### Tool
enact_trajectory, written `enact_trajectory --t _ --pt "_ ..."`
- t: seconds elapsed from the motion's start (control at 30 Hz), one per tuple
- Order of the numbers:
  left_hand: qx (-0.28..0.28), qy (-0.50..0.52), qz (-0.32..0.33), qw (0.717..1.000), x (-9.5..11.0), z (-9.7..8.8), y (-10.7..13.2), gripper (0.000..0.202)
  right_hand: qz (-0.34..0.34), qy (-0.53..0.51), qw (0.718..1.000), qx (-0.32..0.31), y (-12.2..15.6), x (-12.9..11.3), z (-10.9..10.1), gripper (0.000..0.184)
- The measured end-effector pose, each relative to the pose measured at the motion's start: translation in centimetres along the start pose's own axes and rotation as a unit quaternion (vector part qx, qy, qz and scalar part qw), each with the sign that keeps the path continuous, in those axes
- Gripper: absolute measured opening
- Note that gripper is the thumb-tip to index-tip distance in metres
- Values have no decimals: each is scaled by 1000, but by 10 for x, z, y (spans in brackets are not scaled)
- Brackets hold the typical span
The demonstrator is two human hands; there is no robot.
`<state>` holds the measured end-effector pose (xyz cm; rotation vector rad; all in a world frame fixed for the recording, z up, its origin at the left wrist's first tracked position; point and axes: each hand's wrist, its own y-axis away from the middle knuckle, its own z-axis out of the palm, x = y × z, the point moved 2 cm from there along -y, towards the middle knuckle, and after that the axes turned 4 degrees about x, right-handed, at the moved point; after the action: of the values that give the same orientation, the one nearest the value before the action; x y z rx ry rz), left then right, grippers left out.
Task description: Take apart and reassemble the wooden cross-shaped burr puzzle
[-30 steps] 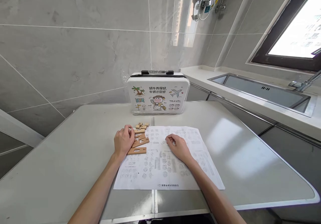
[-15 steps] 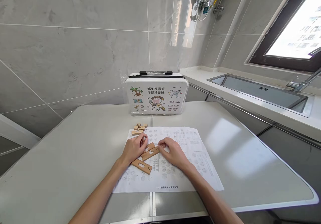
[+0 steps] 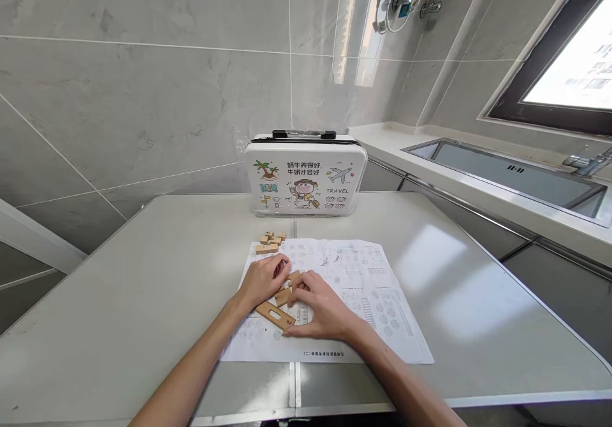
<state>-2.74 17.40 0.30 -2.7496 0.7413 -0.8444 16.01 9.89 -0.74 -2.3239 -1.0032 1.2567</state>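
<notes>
On the printed sheet (image 3: 392, 331) lies a slotted wooden puzzle piece marked 2 (image 3: 284, 320). My right hand (image 3: 325, 309) arches over from the right, thumb at that piece's near right end and fingers spread apart from it. Those fingers reach a second notched wooden piece (image 3: 282, 297) and partly cover it. Behind it a third wooden piece (image 3: 292, 278) shows between my hands. My left hand (image 3: 262, 280) rests at the pieces' left side with fingers curled in; whatever they grip is hidden.
Several small wooden blocks (image 3: 273, 239) and a short wooden bar (image 3: 266, 248) are at the sheet's far left corner. A white printed case (image 3: 306, 181) stands at the table's back. A counter with a sink (image 3: 516, 172) runs along the right.
My right hand has shifted toward the near side and spread from a pinch at the middle piece, its thumb now at the piece marked 2. My left hand keeps its place. The view has turned slightly.
</notes>
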Motion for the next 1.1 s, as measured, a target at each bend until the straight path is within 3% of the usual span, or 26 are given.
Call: enact_trajectory --t 0.27,0.47,0.83,1.1 --pt "-15 25 -14 999 1 0 0 31 13 43 999 6 -1 -3 1 25" --pt "0 42 -20 999 -1 1 -1 28 39 67 997 24 0 5 -2 23" --pt "-6 64 102 993 14 -9 2 29 64 45 997 14 0 7 -5 28" --pt "-2 66 119 991 10 -10 3 27 77 39 996 10 1 8 -6 28"
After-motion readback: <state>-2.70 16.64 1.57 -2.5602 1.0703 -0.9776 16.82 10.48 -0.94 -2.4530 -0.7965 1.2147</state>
